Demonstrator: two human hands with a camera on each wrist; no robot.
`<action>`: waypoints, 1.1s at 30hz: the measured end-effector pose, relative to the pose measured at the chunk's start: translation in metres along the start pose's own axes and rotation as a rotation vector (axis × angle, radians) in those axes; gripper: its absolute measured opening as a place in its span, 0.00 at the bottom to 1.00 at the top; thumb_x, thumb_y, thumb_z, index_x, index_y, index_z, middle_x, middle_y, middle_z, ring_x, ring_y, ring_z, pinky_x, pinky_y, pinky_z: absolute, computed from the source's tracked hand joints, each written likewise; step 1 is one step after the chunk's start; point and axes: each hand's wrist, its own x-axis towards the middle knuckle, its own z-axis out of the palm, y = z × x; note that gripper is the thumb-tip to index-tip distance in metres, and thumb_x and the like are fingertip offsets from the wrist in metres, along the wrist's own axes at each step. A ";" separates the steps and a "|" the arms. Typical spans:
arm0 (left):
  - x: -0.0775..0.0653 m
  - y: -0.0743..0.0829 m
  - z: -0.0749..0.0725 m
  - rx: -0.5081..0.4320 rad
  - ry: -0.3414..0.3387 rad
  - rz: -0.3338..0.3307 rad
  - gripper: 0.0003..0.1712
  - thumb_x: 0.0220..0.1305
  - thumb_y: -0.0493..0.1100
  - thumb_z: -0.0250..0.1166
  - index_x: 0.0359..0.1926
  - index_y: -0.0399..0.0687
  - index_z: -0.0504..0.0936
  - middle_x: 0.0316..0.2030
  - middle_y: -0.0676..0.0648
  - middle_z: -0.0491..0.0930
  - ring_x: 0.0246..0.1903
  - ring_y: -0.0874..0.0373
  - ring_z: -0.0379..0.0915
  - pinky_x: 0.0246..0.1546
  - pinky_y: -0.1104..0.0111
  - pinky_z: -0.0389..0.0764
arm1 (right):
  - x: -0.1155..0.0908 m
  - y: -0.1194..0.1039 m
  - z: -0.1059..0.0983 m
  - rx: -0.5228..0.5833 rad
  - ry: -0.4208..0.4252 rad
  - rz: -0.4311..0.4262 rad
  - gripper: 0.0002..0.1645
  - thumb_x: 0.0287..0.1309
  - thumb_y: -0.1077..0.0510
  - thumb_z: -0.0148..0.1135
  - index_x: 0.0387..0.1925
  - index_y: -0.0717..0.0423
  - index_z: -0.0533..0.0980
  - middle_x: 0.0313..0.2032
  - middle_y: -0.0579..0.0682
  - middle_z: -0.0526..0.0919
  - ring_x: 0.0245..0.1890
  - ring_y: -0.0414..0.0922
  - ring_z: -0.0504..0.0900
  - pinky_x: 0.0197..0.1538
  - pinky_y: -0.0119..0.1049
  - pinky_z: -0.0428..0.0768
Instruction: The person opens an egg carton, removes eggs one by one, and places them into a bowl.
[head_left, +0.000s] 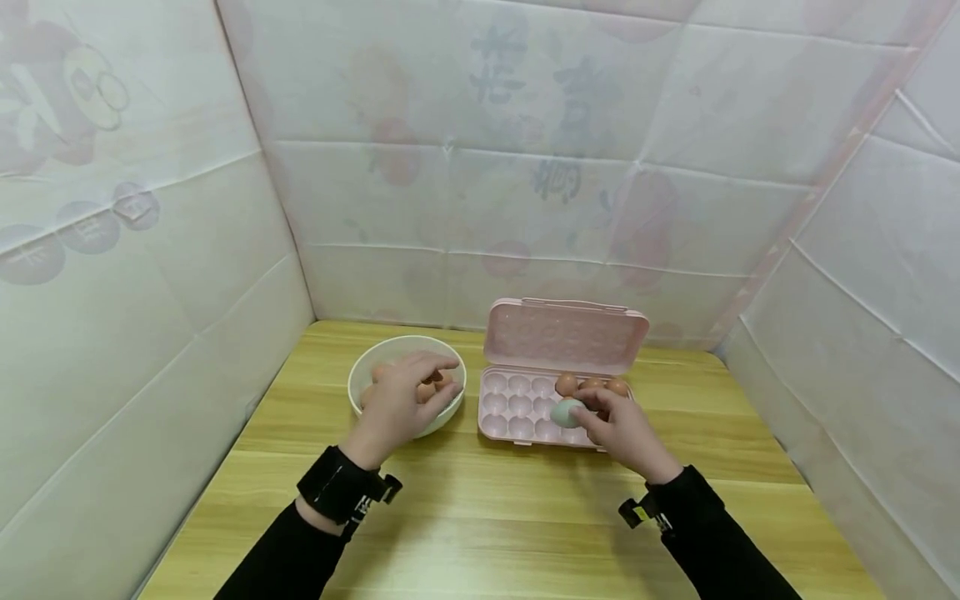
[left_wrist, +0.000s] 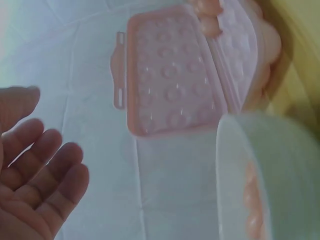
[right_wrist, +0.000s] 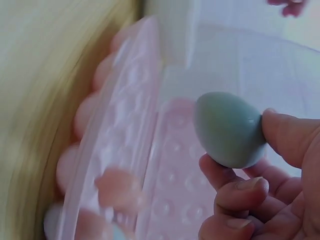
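My right hand [head_left: 626, 429] pinches a pale green egg [right_wrist: 230, 129] between thumb and fingers, above the right part of a pink egg carton [head_left: 495, 405]. The carton's lid [head_left: 566, 337] stands raised at the back. Brown eggs [head_left: 566, 384] sit in its back row toward the right, and a bit of a bluish egg [right_wrist: 118, 232] shows low in the right wrist view. Over the white bowl [head_left: 358, 367] is my left hand [head_left: 401, 400], its fingers loosely bent and nothing in them. Brown eggs [left_wrist: 254, 212] lie inside the bowl, partly hidden by that hand in the head view.
Bowl and carton stand side by side near the back of a wood-grain table [head_left: 480, 517]. Pale printed sheeting [head_left: 540, 208] rises behind the table and along both sides.
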 end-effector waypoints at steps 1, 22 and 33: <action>-0.003 0.001 0.003 -0.029 0.026 0.005 0.19 0.62 0.41 0.79 0.53 0.45 0.87 0.41 0.48 0.90 0.37 0.55 0.85 0.32 0.65 0.80 | -0.001 -0.002 0.000 0.036 -0.011 0.004 0.21 0.78 0.53 0.63 0.63 0.60 0.79 0.44 0.56 0.88 0.32 0.38 0.78 0.34 0.30 0.78; -0.030 0.043 0.065 -0.361 -0.001 0.097 0.42 0.50 0.40 0.86 0.67 0.42 0.80 0.58 0.42 0.86 0.40 0.56 0.84 0.43 0.70 0.88 | -0.012 -0.023 0.035 0.910 -0.402 0.034 0.19 0.86 0.49 0.46 0.69 0.46 0.71 0.48 0.34 0.79 0.37 0.37 0.66 0.44 0.36 0.60; -0.032 0.048 0.070 -0.350 -0.008 0.116 0.34 0.54 0.38 0.84 0.62 0.41 0.83 0.59 0.41 0.86 0.55 0.52 0.85 0.48 0.74 0.87 | -0.011 -0.021 0.049 0.954 -0.427 0.033 0.17 0.86 0.51 0.46 0.64 0.45 0.77 0.45 0.36 0.81 0.36 0.36 0.69 0.43 0.34 0.63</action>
